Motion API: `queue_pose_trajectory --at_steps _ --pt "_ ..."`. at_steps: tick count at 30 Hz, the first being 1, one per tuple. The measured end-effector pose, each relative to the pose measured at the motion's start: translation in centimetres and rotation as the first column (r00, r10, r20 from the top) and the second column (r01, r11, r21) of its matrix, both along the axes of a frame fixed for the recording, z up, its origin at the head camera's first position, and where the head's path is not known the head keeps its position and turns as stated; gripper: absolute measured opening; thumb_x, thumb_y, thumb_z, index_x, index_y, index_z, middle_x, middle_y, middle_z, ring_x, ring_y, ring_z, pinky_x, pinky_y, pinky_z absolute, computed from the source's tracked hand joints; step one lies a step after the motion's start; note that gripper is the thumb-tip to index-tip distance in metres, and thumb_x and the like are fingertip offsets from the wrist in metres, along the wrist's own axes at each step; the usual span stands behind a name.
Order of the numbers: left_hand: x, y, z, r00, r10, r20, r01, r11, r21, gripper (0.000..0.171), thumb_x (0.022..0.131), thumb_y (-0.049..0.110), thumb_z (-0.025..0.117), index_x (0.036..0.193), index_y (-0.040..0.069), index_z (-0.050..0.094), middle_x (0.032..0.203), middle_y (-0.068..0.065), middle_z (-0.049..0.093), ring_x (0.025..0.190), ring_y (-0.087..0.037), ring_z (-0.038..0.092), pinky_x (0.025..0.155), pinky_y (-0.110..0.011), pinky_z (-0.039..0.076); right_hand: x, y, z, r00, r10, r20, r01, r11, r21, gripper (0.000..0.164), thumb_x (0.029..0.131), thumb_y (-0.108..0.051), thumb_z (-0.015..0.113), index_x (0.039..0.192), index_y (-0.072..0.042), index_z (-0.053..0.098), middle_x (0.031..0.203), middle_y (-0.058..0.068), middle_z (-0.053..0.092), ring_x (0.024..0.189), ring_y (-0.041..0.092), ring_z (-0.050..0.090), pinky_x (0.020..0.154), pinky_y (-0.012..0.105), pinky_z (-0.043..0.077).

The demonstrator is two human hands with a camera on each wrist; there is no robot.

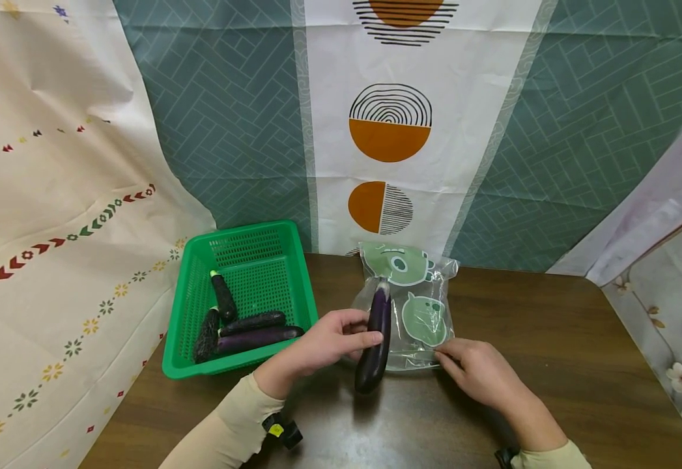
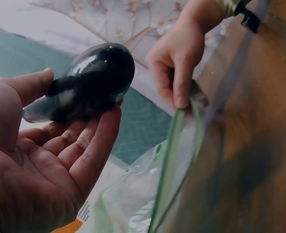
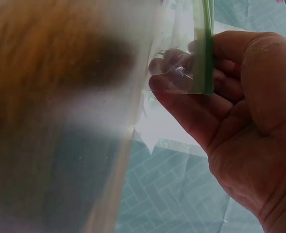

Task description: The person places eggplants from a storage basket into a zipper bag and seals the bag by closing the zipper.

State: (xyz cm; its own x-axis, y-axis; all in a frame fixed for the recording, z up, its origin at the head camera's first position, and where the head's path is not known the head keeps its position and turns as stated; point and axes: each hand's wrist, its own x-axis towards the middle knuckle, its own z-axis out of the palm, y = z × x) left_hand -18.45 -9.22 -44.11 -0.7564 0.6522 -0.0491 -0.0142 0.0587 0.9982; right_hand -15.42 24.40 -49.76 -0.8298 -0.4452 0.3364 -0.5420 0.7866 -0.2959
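Observation:
A long dark purple eggplant [image 1: 380,326] is held by my left hand [image 1: 331,342], thumb on one side and fingers on the other, above a clear zip bag. In the left wrist view the rounded end of the eggplant [image 2: 96,80] points away from the palm. The clear zip bag [image 1: 399,326], printed with green cartoon figures, lies flat on the table. My right hand [image 1: 481,371] pinches its near right corner. The right wrist view shows the green zip strip [image 3: 207,58] between thumb and fingers. In the left wrist view the bag's mouth [image 2: 174,155] stands parted.
At the left stands a green plastic basket [image 1: 173,326] with several dark purple eggplants [image 1: 258,339] in its near part. Patterned cloth [image 1: 376,130] hangs behind the brown wooden table [image 1: 528,312], and a pale cloth [image 1: 83,260] drapes along its left side.

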Motion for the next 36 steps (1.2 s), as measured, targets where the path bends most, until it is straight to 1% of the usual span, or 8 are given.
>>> queue_pose_trajectory --at_steps 4,7,13,18,24,28,32,36 --pt "0.1 0.6 -0.9 1.000 -0.009 0.018 0.009 1.000 -0.007 0.037 0.111 0.024 0.072 0.140 0.001 0.071 0.117 -0.012 0.080 0.101 -0.020 0.078 0.087 -0.044 0.068 0.0 0.0 -0.2 0.999 0.005 -0.037 -0.006 1.000 -0.006 0.009 0.097 -0.011 0.086 0.105 -0.015 0.086 0.098 -0.007 0.081 0.088 0.009 0.076 0.078 0.042 0.066" --pt "0.2 1.0 -1.3 1.000 -0.014 0.024 0.015 1.000 -0.011 0.034 0.111 0.023 0.073 0.137 0.001 0.072 0.113 -0.010 0.081 0.098 -0.019 0.078 0.085 -0.044 0.068 0.0 -0.1 -0.2 0.999 -0.002 -0.047 0.002 1.000 -0.007 0.009 0.097 -0.011 0.086 0.105 -0.014 0.086 0.098 -0.006 0.081 0.089 0.011 0.077 0.078 0.042 0.066" --pt "0.3 1.6 -2.0 0.999 -0.048 0.009 0.048 0.999 -0.021 0.028 0.111 0.022 0.072 0.126 -0.001 0.074 0.102 -0.007 0.080 0.089 -0.016 0.076 0.077 -0.035 0.067 0.1 -0.1 0.0 0.998 -0.020 -0.056 0.019 1.000 -0.017 0.009 0.097 -0.010 0.086 0.105 -0.014 0.086 0.097 -0.005 0.082 0.087 0.012 0.078 0.078 0.043 0.066" --pt "0.3 2.0 -2.3 0.998 -0.067 0.003 0.067 0.996 -0.052 0.026 0.111 0.023 0.072 0.123 0.000 0.075 0.098 -0.003 0.079 0.085 -0.014 0.074 0.071 -0.032 0.065 0.1 -0.2 0.3 0.996 -0.031 -0.085 0.028 0.999 -0.035 0.010 0.097 -0.009 0.087 0.105 -0.015 0.087 0.097 -0.005 0.082 0.087 0.014 0.079 0.078 0.043 0.066" --pt "0.5 2.5 -2.7 0.997 -0.075 -0.008 0.074 0.993 -0.090 0.023 0.110 0.025 0.073 0.117 0.003 0.076 0.096 0.001 0.079 0.080 -0.011 0.073 0.070 -0.035 0.065 0.1 -0.2 0.4 0.996 -0.049 -0.079 0.046 0.998 -0.041 0.010 0.097 -0.010 0.087 0.105 -0.016 0.087 0.097 -0.005 0.083 0.088 0.015 0.080 0.079 0.044 0.067" --pt "0.6 2.7 -3.0 0.996 -0.088 -0.001 0.087 0.991 -0.105 0.023 0.109 0.025 0.073 0.117 0.004 0.077 0.094 0.001 0.077 0.079 -0.012 0.073 0.069 -0.036 0.065 0.1 -0.2 0.5 0.996 -0.058 -0.072 0.055 0.998 -0.041 0.010 0.098 -0.010 0.086 0.106 -0.016 0.087 0.099 -0.004 0.083 0.089 0.016 0.081 0.080 0.045 0.067" --pt "0.8 2.9 -3.2 0.995 -0.102 0.009 0.102 0.986 -0.131 0.022 0.109 0.026 0.074 0.117 0.006 0.077 0.091 0.001 0.077 0.077 -0.012 0.073 0.066 -0.033 0.064 0.1 -0.2 0.4 0.995 -0.061 -0.084 0.058 0.997 -0.044 0.010 0.097 -0.010 0.086 0.107 -0.015 0.087 0.099 -0.003 0.083 0.089 0.017 0.081 0.079 0.045 0.067" --pt "1.0 3.1 -3.3 0.994 -0.107 0.000 0.106 0.981 -0.160 0.020 0.107 0.027 0.075 0.112 0.007 0.078 0.085 0.001 0.076 0.075 -0.011 0.071 0.063 -0.030 0.061 0.1 -0.3 0.3 0.993 -0.061 -0.104 0.056 0.997 -0.054 0.010 0.096 -0.010 0.087 0.106 -0.014 0.087 0.098 -0.003 0.083 0.087 0.017 0.081 0.077 0.045 0.067"
